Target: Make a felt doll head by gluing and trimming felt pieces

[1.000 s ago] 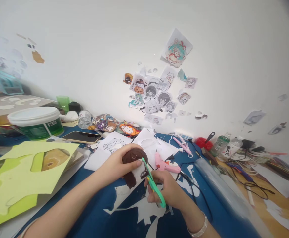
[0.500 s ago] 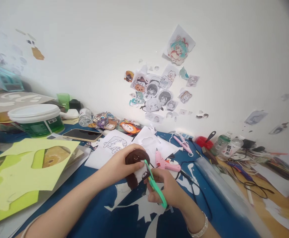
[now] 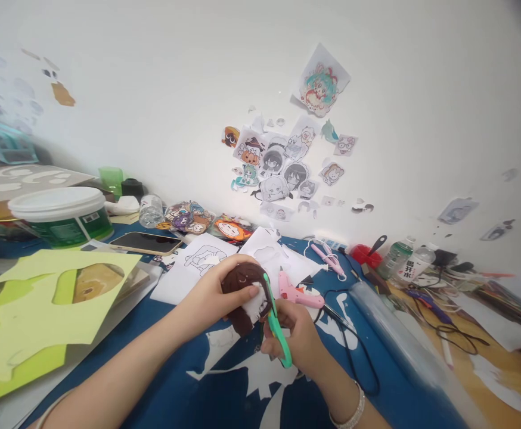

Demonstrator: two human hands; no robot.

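Observation:
My left hand point(image 3: 225, 289) grips a dark brown and white cutout point(image 3: 245, 277), its thumb lying across the front. Green-handled scissors point(image 3: 278, 333) are in my right hand point(image 3: 294, 333), fingers wrapped round the handles. The blades lie along the right edge of the cutout, touching or very near it. How far the blades are apart cannot be made out. Pale paper scraps point(image 3: 260, 372) lie on the blue table surface point(image 3: 175, 381) beneath my hands. A pink glue gun point(image 3: 300, 293) rests just beyond my right hand.
Yellow-green sheets point(image 3: 41, 322), a white-lidded tub point(image 3: 59, 214) and a phone point(image 3: 146, 242) lie left. Behind are drawings on white paper point(image 3: 204, 259). To the right are a clear plastic roll point(image 3: 399, 333), black cables and bottles point(image 3: 399, 259).
The cutout has turned and tilted slightly in my left hand. The scissors now stand more upright along its right edge, and my right hand has shifted slightly left.

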